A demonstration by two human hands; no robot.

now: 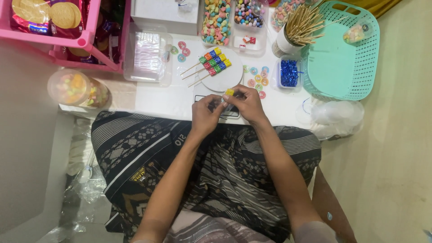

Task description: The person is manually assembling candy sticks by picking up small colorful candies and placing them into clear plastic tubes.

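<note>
My left hand and my right hand meet over the near edge of a low white table. Between their fingertips sits a small yellow candy; whether a skewer runs through it is hidden by my fingers. Just beyond, a round white plate carries three wooden skewers threaded with yellow, blue, green and red candies. A cup of bare wooden skewers stands at the back right.
Trays of coloured candies line the back. A clear lidded box, a candy jar, a pink rack of biscuits, a teal basket, a tub of blue foil and round stickers surround the plate.
</note>
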